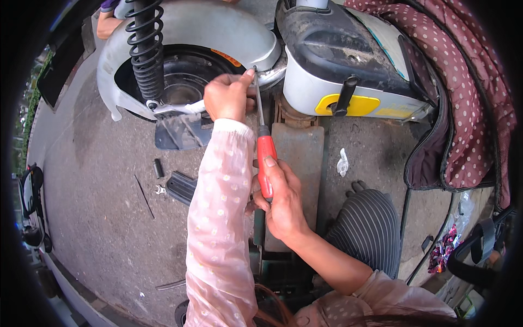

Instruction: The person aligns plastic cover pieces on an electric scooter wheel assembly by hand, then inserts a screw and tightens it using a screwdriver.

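My right hand [284, 201] is wrapped round the red handle of a screwdriver [266, 163]. Its steel shaft points away from me, up to the edge of a pale grey wheel fender [212, 24]. At the shaft's tip, my left hand [226, 97] is closed, thumb and finger pinched together beside a small dark spot on the fender; whatever it pinches is too small to make out. Under the fender sits a dark wheel [188, 73], with a black coil spring [146, 52] standing in front of it. The scooter's grey-and-black body [338, 52] adjoins the fender on the right.
A black kickstart-like lever [344, 97] juts from a yellow panel. Loose on the ground lie a wrench [160, 189], a black plastic piece [181, 187], a small black cylinder [158, 168] and a thin rod [144, 196]. Polka-dot quilted fabric [468, 109] hangs at right. Another person's arm [109, 24] shows far left.
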`<state>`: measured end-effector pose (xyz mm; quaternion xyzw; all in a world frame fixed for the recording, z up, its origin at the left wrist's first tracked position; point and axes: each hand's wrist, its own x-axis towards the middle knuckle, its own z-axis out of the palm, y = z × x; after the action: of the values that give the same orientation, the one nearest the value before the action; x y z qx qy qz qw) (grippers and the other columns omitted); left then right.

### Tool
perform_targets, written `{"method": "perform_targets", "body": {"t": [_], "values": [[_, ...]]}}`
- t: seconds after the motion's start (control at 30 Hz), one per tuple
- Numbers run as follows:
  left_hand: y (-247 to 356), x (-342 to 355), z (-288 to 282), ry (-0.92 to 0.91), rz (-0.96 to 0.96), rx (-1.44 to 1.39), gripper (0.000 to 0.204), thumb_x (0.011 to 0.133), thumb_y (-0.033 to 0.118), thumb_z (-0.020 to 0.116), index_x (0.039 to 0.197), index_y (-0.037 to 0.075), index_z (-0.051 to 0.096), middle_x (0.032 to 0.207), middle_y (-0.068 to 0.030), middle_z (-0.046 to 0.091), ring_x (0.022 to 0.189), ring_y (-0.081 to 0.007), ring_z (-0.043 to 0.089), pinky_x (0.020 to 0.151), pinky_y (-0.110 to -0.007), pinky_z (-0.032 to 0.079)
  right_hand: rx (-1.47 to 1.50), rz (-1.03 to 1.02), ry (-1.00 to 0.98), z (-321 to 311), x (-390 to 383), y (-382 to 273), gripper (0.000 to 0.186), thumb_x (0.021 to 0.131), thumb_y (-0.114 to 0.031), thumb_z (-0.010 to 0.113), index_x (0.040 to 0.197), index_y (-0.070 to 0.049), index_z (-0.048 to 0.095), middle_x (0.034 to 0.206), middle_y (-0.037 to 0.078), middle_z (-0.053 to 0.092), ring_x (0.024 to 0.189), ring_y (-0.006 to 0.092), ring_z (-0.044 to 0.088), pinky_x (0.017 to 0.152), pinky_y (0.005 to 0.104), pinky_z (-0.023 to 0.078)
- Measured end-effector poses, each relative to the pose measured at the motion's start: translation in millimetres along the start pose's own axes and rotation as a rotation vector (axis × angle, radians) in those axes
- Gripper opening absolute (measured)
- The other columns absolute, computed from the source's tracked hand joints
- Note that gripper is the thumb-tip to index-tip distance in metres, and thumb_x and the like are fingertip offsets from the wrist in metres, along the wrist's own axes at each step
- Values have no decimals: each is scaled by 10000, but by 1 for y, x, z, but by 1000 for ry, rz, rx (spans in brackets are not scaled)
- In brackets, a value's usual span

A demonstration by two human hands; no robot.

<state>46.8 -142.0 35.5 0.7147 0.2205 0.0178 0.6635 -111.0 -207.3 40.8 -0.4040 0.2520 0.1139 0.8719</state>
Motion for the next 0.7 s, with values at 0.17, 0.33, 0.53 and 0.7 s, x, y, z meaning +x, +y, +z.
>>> {"method": "perform_targets", "body": {"t": [0.17, 0.33, 0.53, 0.7], "values": [[-6, 12, 3, 110, 302, 96, 242, 672, 96, 733, 844, -58, 660, 654, -126, 640, 477, -130, 582, 486, -253, 463, 21, 7, -22, 3, -1, 5, 349, 890, -373, 476, 965, -33, 495, 664, 42, 481, 465, 97, 391, 406, 222, 293], [-2, 10, 2, 69, 275, 25, 204, 719, 53, 697, 859, -86, 647, 672, -105, 641, 514, -116, 597, 466, -223, 464, -8, -43, -31, 2, 3, 11, 352, 895, -374, 449, 949, -30, 492, 628, 43, 472, 423, 97, 352, 399, 223, 297], [-2, 12, 3, 84, 340, 23, 201, 745, 60, 673, 875, -90, 641, 673, -118, 642, 505, -127, 603, 465, -243, 475, 5, -49, -44, 5, 2, 10, 346, 899, -379, 435, 928, -37, 484, 607, 40, 456, 401, 100, 343, 390, 235, 310], [-4, 9, 5, 86, 372, 99, 217, 762, 87, 664, 889, -87, 640, 672, -126, 639, 498, -132, 603, 466, -249, 479, 75, -4, -52, 9, -1, 8, 351, 903, -398, 429, 935, -51, 473, 606, 37, 451, 395, 106, 344, 378, 247, 300]]}}
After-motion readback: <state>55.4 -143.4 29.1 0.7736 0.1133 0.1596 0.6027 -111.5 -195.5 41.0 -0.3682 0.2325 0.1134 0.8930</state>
